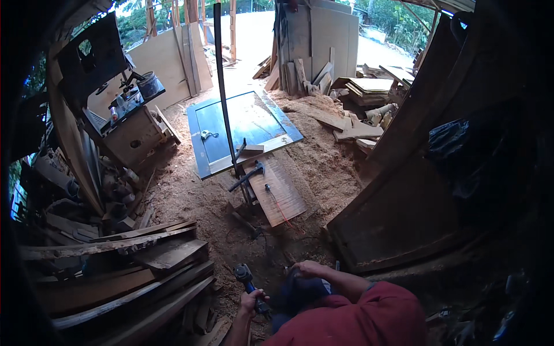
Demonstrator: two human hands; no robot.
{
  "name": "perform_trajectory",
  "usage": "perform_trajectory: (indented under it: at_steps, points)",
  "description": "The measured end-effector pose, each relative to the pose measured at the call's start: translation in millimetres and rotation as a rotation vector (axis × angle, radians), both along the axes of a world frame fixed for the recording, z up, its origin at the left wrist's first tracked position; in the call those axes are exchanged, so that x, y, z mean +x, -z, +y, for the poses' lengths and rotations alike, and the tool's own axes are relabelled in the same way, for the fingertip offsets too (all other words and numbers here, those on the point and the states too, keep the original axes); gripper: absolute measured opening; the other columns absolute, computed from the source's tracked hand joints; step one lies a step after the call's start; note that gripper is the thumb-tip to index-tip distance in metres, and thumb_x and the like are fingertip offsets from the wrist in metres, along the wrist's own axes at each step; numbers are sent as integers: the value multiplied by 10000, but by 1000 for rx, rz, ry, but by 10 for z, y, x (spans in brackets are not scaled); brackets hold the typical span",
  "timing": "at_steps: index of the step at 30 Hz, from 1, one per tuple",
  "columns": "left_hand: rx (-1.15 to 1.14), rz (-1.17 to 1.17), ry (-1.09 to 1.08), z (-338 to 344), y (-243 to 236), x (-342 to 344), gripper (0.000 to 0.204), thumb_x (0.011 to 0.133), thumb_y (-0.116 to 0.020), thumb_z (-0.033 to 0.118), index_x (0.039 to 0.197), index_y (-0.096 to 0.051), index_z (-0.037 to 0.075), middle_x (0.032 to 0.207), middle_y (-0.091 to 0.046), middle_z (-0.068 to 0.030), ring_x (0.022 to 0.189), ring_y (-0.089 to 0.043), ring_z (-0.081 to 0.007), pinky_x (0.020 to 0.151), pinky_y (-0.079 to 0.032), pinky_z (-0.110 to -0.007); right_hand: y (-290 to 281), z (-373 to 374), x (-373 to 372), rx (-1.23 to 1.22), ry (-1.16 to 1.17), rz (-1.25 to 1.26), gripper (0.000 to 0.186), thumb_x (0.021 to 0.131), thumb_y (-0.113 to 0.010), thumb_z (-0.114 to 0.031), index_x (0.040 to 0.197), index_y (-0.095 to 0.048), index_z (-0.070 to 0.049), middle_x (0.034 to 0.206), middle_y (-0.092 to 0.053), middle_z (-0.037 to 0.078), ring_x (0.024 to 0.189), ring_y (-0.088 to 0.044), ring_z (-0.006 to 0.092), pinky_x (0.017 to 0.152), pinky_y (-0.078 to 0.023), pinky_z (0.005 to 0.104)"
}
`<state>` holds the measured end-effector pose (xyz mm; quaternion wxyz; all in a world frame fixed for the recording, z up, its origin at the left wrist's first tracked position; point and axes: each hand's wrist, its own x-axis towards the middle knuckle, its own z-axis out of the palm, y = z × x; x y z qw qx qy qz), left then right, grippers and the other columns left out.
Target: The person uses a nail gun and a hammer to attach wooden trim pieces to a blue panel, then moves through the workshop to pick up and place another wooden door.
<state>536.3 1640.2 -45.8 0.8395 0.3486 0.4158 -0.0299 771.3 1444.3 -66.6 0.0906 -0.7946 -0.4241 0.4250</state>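
Note:
At the lower edge, my left hand (252, 301) is wrapped round a power tool with a blue body and a grey head, which looks like an angle grinder (245, 278). My right hand (309, 269) is closed near my dark-clad knee; what its fingers hold, if anything, is too dark to make out. Ahead of both hands lies a wooden board (283, 199), with a hammer (254, 173) at its far left corner. An orange cord with a dark end (268, 188) rests on the board. Beyond it a blue-grey framed panel (236, 118) carries a small tape measure (208, 134).
A tall dark bar (224, 86) rises beside the panel. Stacked planks (173, 254) fill the left, below a bench-like machine (135, 138). A large leaning board (398, 213) bounds the right. Sawdust (190, 190) covers the ground, with scrap wood (358, 130) at the far right.

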Motion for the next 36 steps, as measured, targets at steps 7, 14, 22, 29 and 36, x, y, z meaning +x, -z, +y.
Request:
perform_trajectory:
  at_steps: [7,14,22,29,36]
  points:
    - [-91,81,18,705,148,442,199,843,-670,148,857,-493,57,663,-545,-47,538,-594,-176,524,-536,-353,531,1273,1554,204,496,-29,499,822,-633,-370,1182,-604,-26,1106,-650,195,1030,-625,332,878,-492,379]
    - [-35,343,54,1439,136,1060,181,862,-652,156,860,-497,63,659,-541,-41,526,-580,-168,519,-542,-359,846,2541,2965,133,793,-154,493,823,-617,-336,1224,-558,-55,1124,-617,237,1074,-589,374,903,-475,450]
    - [-31,515,203,2161,-94,2381,183,875,-645,180,875,-494,76,673,-552,-34,521,-577,-146,507,-529,-315,1894,3156,3768,-26,712,-398,381,824,-579,-183,1183,-521,-69,1121,-589,199,1044,-584,380,875,-492,477]
    - [0,375,443,2515,-137,3493,196,876,-644,196,896,-507,58,695,-565,-48,545,-589,-153,527,-508,-282,2148,2874,3624,81,1162,233,276,766,-720,-211,964,-681,-23,915,-679,189,839,-666,302,699,-522,392]
    - [107,107,558,2523,-648,4319,198,872,-645,189,876,-502,51,675,-563,-54,542,-590,-162,518,-496,-289,513,2270,2494,547,1461,1318,255,969,-498,-338,1077,-539,-111,709,-539,18,607,-538,147,602,-477,339]
